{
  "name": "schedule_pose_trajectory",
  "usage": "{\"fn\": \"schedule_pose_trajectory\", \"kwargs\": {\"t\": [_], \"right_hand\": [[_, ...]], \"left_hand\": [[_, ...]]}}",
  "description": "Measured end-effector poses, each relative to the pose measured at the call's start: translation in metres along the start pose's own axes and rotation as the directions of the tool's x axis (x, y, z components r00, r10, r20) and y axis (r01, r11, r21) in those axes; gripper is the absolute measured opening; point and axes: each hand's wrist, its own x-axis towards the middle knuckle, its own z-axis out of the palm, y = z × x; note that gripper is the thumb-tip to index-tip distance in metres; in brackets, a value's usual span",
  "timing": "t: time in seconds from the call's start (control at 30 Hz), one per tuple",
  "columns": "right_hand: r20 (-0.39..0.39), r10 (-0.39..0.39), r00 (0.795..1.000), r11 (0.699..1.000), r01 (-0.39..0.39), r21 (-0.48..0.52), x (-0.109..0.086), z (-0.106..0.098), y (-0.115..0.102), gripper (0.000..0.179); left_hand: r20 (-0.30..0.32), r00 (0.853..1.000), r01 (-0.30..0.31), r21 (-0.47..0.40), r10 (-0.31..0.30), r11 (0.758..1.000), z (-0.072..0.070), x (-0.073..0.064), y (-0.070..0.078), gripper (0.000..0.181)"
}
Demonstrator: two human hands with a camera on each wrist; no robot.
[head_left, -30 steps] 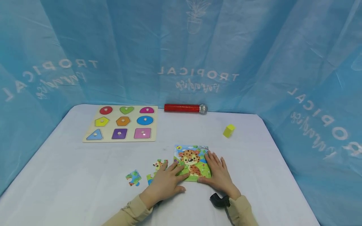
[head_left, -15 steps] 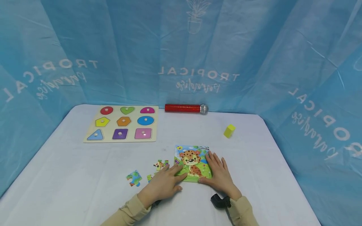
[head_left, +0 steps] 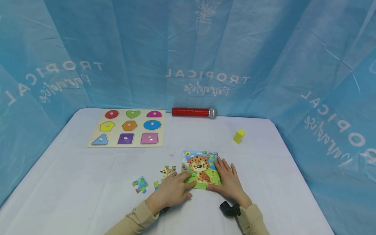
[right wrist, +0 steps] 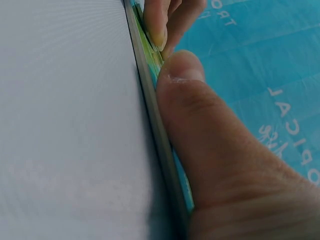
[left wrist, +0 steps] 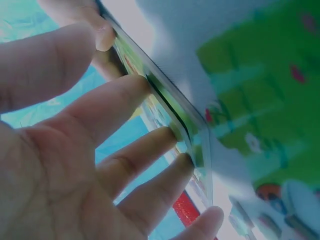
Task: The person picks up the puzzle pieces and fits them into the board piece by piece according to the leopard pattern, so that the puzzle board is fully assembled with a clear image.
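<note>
A square jigsaw puzzle (head_left: 202, 166) with a leopard cub picture lies on the white table between both hands. My left hand (head_left: 170, 193) rests its fairly straight fingertips on the puzzle's lower left part; in the left wrist view its fingers (left wrist: 157, 197) touch the picture surface near the rim. My right hand (head_left: 230, 183) lies along the right edge, fingers extended, with the thumb (right wrist: 200, 120) on the near right corner. Left of the puzzle are loose jigsaw pieces: one piece (head_left: 140, 184) apart, another (head_left: 168, 170) close by, and a third (head_left: 156, 185) partly hidden behind the left hand.
A wooden knob puzzle board (head_left: 137, 142) with colourful shapes stands at the back left. Beside it lies a red toy microphone (head_left: 191, 112). A yellow block (head_left: 239, 135) sits at the right. Blue printed cloth (head_left: 147, 49) surrounds the table.
My left hand has drawn back slightly toward the near left, its fingertips still on the puzzle. The right hand keeps its place at the right edge.
</note>
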Motion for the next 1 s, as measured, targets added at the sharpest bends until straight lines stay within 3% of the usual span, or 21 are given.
{"fn": "schedule_pose_trajectory", "kwargs": {"t": [0.13, 0.37, 0.47, 0.57, 0.63, 0.73, 0.9, 1.0], "right_hand": [[-0.039, -0.002, 0.999, 1.000, 0.002, -0.011, 0.000, 0.001, 0.002, 0.107], [-0.039, -0.033, 0.999, 0.999, 0.034, 0.021, 0.000, 0.007, 0.000, 0.108], [-0.060, -0.029, 0.998, 1.000, 0.029, 0.001, 0.000, 0.006, 0.000, 0.108], [-0.061, -0.017, 0.998, 1.000, 0.017, -0.003, 0.000, 0.005, 0.000, 0.108], [-0.046, -0.012, 0.999, 1.000, 0.013, 0.013, -0.001, 0.003, 0.000, 0.107], [-0.046, -0.012, 0.999, 1.000, 0.012, 0.010, -0.002, 0.002, -0.001, 0.108], [-0.076, -0.031, 0.997, 1.000, 0.031, -0.001, -0.002, 0.002, 0.000, 0.107], [-0.059, -0.034, 0.998, 0.999, 0.033, -0.013, 0.000, 0.004, 0.000, 0.108]], "left_hand": [[-0.011, 1.000, -0.017, -0.006, 0.017, 1.000, 0.000, 0.001, 0.000, 0.044], [0.048, 0.999, 0.021, -0.065, -0.018, 0.998, 0.002, -0.011, -0.003, 0.050], [0.048, 0.999, 0.003, -0.100, 0.002, 0.995, 0.004, -0.009, -0.006, 0.050], [0.038, 0.999, -0.029, -0.144, 0.035, 0.989, 0.004, -0.006, -0.016, 0.050], [0.009, 1.000, -0.023, -0.169, 0.024, 0.985, 0.002, -0.006, -0.027, 0.049], [-0.055, 0.997, 0.041, -0.185, -0.052, 0.982, -0.002, -0.008, -0.046, 0.047], [-0.112, 0.975, 0.169, -0.192, -0.193, 0.967, -0.002, -0.010, -0.068, 0.043], [-0.120, 0.945, 0.277, -0.201, -0.304, 0.940, 0.001, -0.011, -0.072, 0.044]]}}
